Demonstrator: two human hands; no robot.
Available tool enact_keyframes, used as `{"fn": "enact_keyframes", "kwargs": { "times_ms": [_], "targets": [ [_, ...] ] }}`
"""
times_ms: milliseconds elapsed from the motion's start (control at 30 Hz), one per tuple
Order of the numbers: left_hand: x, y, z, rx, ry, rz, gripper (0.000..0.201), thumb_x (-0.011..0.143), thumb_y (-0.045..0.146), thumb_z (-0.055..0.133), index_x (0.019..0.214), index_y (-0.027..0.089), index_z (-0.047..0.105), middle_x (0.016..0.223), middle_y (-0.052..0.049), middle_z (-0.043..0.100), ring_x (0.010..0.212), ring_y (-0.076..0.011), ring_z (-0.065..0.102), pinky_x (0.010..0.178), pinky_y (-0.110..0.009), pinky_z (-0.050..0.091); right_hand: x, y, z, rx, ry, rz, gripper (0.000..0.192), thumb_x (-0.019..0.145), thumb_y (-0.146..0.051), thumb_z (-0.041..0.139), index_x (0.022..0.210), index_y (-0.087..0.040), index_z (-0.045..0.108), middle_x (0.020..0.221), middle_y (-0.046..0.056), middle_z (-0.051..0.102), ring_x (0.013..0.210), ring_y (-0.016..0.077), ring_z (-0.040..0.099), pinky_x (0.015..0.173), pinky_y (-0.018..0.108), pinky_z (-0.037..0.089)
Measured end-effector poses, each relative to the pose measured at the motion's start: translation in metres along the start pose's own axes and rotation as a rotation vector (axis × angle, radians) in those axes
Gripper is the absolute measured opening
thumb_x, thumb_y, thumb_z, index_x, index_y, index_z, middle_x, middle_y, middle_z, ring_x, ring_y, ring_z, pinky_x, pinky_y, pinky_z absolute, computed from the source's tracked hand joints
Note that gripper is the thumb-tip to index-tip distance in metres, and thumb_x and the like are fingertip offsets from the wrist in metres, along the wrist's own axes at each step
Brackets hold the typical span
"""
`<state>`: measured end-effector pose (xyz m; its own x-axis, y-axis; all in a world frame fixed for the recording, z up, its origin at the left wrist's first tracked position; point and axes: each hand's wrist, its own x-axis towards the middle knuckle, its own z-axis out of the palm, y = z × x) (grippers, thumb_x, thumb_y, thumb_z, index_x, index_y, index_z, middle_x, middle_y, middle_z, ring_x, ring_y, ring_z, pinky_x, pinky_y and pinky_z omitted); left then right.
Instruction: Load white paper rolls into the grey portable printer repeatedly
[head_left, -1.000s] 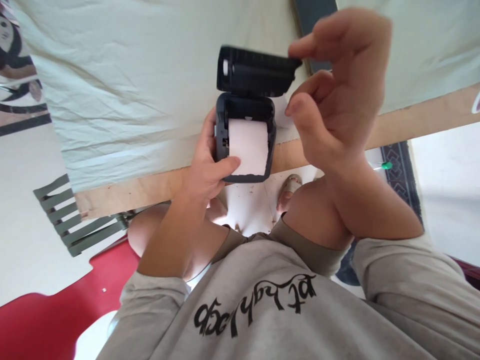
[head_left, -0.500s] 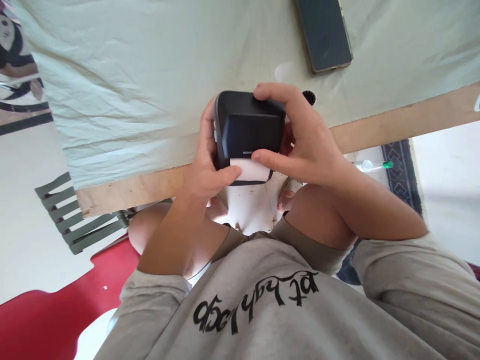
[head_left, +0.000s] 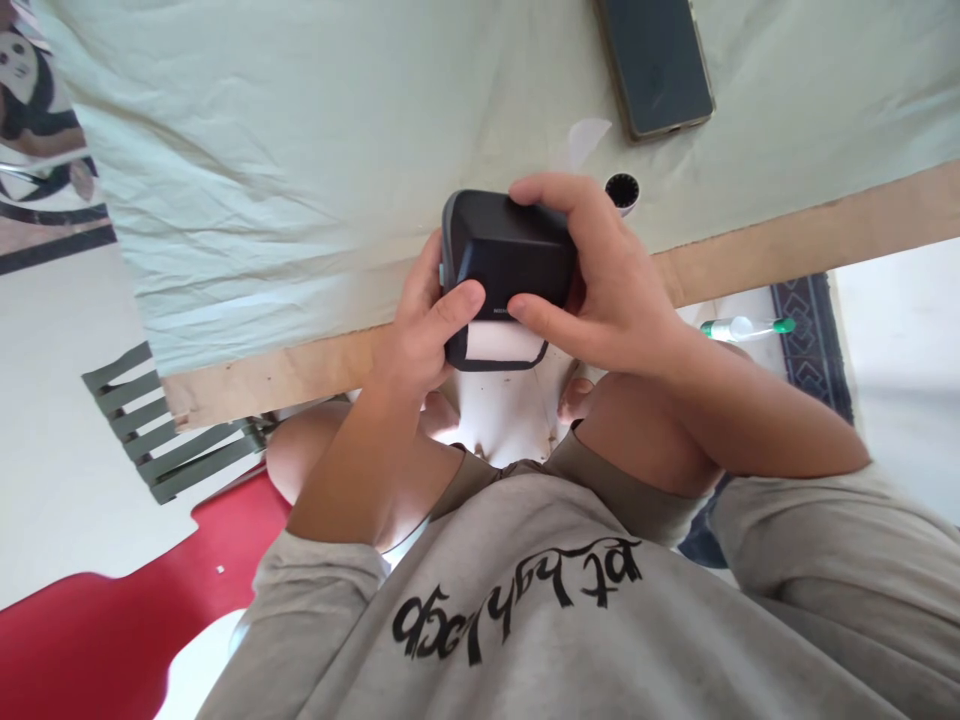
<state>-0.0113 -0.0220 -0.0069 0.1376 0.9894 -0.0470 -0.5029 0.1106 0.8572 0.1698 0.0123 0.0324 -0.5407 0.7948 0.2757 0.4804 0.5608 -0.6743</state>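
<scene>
With both thumbs pressing its lid, held small black printer [head_left: 508,262] in left hand [head_left: 420,335] and right hand [head_left: 607,290] above table edge [head_left: 787,240]; risked crooked, jammed paper strip [head_left: 504,342].

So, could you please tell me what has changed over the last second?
The printer lid, open a second ago, has swung down over the paper roll. The right hand moved from the raised lid onto the closed top. The left hand kept holding the printer's side, its thumb now on the lid. The phone stayed on the table.
</scene>
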Motion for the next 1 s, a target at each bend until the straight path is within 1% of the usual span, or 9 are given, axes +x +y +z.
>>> {"fn": "enact_keyframes", "kwargs": {
  "times_ms": [133,233,367,533,667,733,833,933,1000],
  "targets": [
    [0.001,-0.001,-0.003,-0.002,-0.032,0.002,0.035,0.085,0.041,0.072,0.115,0.025,0.065,0.102,-0.007,0.071,0.106,-0.0273,0.070,0.054,-0.026,0.050,-0.002,0.000,0.002,-0.079,0.010,-0.033,0.052,0.092,-0.046,0.056,0.138,-0.029,0.040,0.139,0.011,0.054,0.133,0.0295,0.051,0.112,0.053,0.048],
    [0.002,0.000,-0.005,-0.001,-0.019,-0.014,0.033,0.085,0.042,0.070,0.115,0.027,0.065,0.099,-0.005,0.070,0.105,-0.0262,0.070,0.056,-0.026,0.051,-0.001,0.001,0.004,-0.105,-0.003,-0.023,0.051,0.094,-0.046,0.053,0.140,-0.027,0.040,0.138,0.013,0.052,0.136,0.0296,0.048,0.112,0.052,0.048],
    [0.004,-0.001,-0.006,0.027,0.016,-0.030,0.036,0.082,0.044,0.071,0.115,0.029,0.066,0.101,-0.006,0.069,0.107,-0.0276,0.069,0.057,-0.028,0.052,0.002,0.001,0.005,-0.107,-0.045,0.011,0.050,0.095,-0.046,0.050,0.141,-0.028,0.040,0.141,0.012,0.049,0.137,0.0297,0.048,0.110,0.051,0.050],
    [0.005,-0.001,0.000,0.043,0.073,0.002,0.038,0.081,0.045,0.071,0.115,0.029,0.066,0.106,-0.005,0.070,0.125,-0.0302,0.062,0.087,-0.037,0.059,0.001,0.000,0.004,-0.054,-0.039,0.039,0.049,0.095,-0.043,0.051,0.141,-0.029,0.040,0.145,0.009,0.047,0.137,0.0288,0.049,0.112,0.049,0.049],
    [0.006,0.002,0.006,-0.001,0.073,0.013,0.037,0.090,0.057,0.058,0.110,0.027,0.068,0.115,-0.006,0.071,0.132,-0.0290,0.057,0.101,-0.040,0.055,-0.003,0.000,0.003,-0.059,-0.021,0.043,0.050,0.096,-0.045,0.051,0.143,-0.031,0.041,0.150,0.008,0.044,0.141,0.0295,0.045,0.116,0.049,0.046],
    [0.008,0.001,0.007,-0.029,0.116,-0.039,0.036,0.092,0.056,0.053,0.107,0.027,0.069,0.116,-0.006,0.072,0.130,-0.0286,0.059,0.102,-0.041,0.055,-0.005,0.001,0.003,-0.085,-0.012,0.063,0.049,0.097,-0.045,0.049,0.144,-0.031,0.041,0.153,0.008,0.041,0.143,0.0298,0.043,0.115,0.049,0.047],
    [0.009,-0.002,0.003,-0.038,0.157,-0.090,0.035,0.092,0.055,0.054,0.102,0.026,0.070,0.114,-0.005,0.074,0.124,-0.0285,0.063,0.102,-0.042,0.055,-0.006,0.004,0.003,-0.105,-0.001,0.059,0.050,0.097,-0.044,0.048,0.144,-0.032,0.040,0.154,0.007,0.041,0.144,0.0288,0.041,0.115,0.048,0.048],
    [0.009,-0.005,-0.001,-0.033,0.152,-0.043,0.037,0.095,0.054,0.052,0.103,0.024,0.071,0.112,-0.005,0.074,0.118,-0.0262,0.065,0.101,-0.040,0.055,-0.006,0.006,0.003,-0.093,0.018,-0.001,0.053,0.094,-0.044,0.050,0.144,-0.031,0.040,0.153,0.008,0.042,0.145,0.0297,0.041,0.113,0.050,0.050],
    [0.009,-0.004,-0.002,-0.023,0.178,-0.004,0.031,0.096,0.048,0.055,0.099,0.023,0.072,0.099,-0.003,0.075,0.107,-0.0232,0.068,0.095,-0.036,0.055,-0.005,0.005,0.002,-0.083,0.027,-0.054,0.055,0.092,-0.046,0.052,0.143,-0.029,0.041,0.151,0.010,0.044,0.144,0.0297,0.042,0.109,0.049,0.052]
  ]
}}
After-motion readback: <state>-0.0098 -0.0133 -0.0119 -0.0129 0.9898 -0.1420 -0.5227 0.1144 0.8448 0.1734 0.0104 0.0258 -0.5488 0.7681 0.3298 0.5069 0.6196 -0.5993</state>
